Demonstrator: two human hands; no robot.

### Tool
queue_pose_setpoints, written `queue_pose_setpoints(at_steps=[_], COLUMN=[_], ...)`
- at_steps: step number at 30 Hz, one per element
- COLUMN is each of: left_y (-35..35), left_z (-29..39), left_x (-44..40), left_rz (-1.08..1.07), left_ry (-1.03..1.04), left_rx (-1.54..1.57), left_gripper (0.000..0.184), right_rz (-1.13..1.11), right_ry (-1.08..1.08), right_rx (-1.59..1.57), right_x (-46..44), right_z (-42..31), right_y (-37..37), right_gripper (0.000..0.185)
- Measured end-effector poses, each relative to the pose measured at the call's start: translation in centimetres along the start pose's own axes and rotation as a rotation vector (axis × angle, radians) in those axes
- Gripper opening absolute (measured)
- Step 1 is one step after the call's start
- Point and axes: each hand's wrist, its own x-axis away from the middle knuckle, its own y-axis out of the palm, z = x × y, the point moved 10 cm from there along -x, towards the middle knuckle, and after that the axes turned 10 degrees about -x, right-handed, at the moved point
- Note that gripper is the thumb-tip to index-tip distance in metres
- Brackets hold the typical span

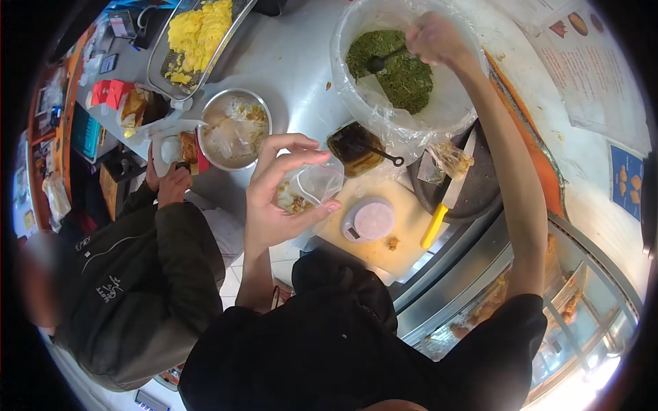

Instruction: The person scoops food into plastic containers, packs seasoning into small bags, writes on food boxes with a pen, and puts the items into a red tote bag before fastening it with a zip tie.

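My left hand [274, 192] is closed around a small clear plastic bag [321, 181], its mouth held wide. Brown crumbly bits lie low in the bag. Over the large tub lined with clear plastic [343, 75], my right hand [442, 42] is closed on the handle of a dark spoon [377, 64]. The spoon's bowl rests in chopped green herbs [408, 85]. Below the tub is a container of dark sauce [346, 152] with a black ladle [387, 156] in it. A small round kitchen scale [370, 219] sits on the cutting board [336, 236].
A yellow-handled knife [442, 216] lies across a dark round board [483, 185] beside a tied plastic bag [449, 163]. Left are a steel bowl [264, 113] and a tray of yellow food [199, 34]. A co-worker in a dark jacket [123, 288] holds a food box. A glass display case [582, 308] stands right.
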Motion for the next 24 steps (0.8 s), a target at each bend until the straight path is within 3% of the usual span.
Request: queue_pose_setpoints(at_steps=[1,4,7,10,13,16,19,22,24], left_y=[0.1,0.5,1.4,1.2,1.8,1.6,1.0,0.4,-0.2], left_z=[0.1,0.4,0.5,0.2,0.4,0.8,1.1,1.4,1.8], left_x=[0.0,-0.1,0.2,0.2,0.0,-0.6,-1.2,-2.6,-3.5], left_rz=[-0.004,-0.030,-0.083,-0.109,-0.123,-0.082,-0.045,-0.010,0.034], left_ry=[0.008,0.035,0.051,0.033,0.024,0.036,0.045,0.071,0.090], left_rx=[0.003,-0.016,-0.066,-0.128,-0.101,-0.076,-0.099,-0.123,-0.141], left_gripper=[0.055,0.057,0.059,0.061,0.061,0.059,0.059,0.059,0.058], right_rz=[0.001,-0.351,-0.256,0.031,0.117,0.013,-0.019,-0.151,-0.289], right_ry=[-0.011,0.275,0.377,0.129,0.122,0.026,-0.297,-0.193,0.130], right_rx=[0.263,0.240,0.178,0.434,0.464,0.338,0.065,-0.108,-0.280], right_x=[0.3,2.9,2.7,2.2,1.5,2.5,4.0,2.8,4.9], right_z=[0.4,2.9,3.1,-2.2,-2.0,-1.4,-0.6,1.2,2.2], right_y=[-0.2,3.5,5.4,2.0,3.4,6.7,9.0,9.5,7.9], right_gripper=[0.018,0.023,0.021,0.020,0.023,0.019,0.019,0.021,0.022])
